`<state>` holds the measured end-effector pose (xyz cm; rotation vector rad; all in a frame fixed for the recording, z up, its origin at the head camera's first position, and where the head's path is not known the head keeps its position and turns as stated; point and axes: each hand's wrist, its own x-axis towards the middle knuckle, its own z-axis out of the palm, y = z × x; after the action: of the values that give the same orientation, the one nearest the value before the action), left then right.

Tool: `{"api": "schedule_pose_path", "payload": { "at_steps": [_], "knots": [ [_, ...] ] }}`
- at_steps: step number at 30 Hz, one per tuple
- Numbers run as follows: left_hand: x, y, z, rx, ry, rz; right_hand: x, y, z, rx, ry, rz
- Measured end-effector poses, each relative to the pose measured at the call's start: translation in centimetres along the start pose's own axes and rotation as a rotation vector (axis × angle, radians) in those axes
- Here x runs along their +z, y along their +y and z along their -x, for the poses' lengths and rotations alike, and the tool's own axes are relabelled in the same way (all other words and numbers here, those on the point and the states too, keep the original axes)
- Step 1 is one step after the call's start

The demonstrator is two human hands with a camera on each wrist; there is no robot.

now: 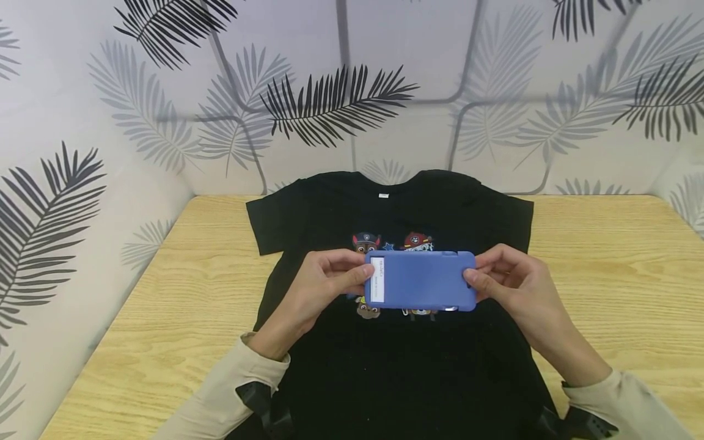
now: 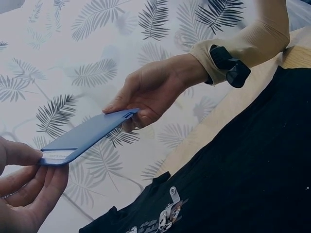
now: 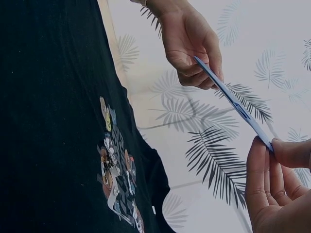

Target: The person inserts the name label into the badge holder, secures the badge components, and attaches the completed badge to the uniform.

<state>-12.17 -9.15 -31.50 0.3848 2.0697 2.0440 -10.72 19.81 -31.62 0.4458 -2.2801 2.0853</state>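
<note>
Blue, slim and rectangular, the case (image 1: 418, 279) is right in the middle of our head view, held lengthwise between two bare hands, and we have a firm two-ended grip here! On one side the left hand (image 1: 324, 281) pinches the end with the white label (image 1: 377, 279), thumb on the upper face, fingers tucked beneath; there is writing on that label, too small for us to read in full. Across at the other end, the right hand (image 1: 514, 282) mirrors it, thumb on top, fingers below, another narrow pinch.

And we look to the wrist views: the right one catches the case nearly edge-on, thin as you like, and both show it up in the air, well apart from the black T-shirt (image 1: 407, 373) underneath. What a spread that shirt makes! It lies flat on the wood-grain table (image 1: 616, 269), collar away from the person, short sleeves out to either side, a small white tag (image 1: 383, 195) at the neck. From the head camera, the case blocks the middle of the cartoon print (image 1: 365, 241), but we spot a blue cap and a red helmet peeping above it. Beige cuffs on both arms, black straps (image 1: 258, 403) about them, and behind it all, a pale backdrop (image 1: 396, 43) covered in dark and grey leaves.
</note>
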Motion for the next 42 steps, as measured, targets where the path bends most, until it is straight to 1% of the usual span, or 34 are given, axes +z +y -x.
{"api": "schedule_pose_path", "payload": {
  "at_steps": [8, 21, 34, 42],
  "knots": [
    [-0.03, 0.06, -0.03, -0.01, 0.007, -0.009, -0.02, 0.04, -0.04, -0.006, 0.0, 0.004],
    [-0.08, 0.28, 0.01, 0.003, 0.001, -0.016, 0.03, -0.03, -0.11, -0.009, 0.002, 0.004],
    [-0.18, 0.12, -0.1, -0.001, 0.0, -0.014, 0.01, -0.11, -0.15, -0.009, -0.006, 0.004],
    [-0.19, 0.24, 0.02, -0.002, 0.005, -0.023, 0.01, -0.13, -0.17, -0.011, -0.013, -0.023]
  ]
}}
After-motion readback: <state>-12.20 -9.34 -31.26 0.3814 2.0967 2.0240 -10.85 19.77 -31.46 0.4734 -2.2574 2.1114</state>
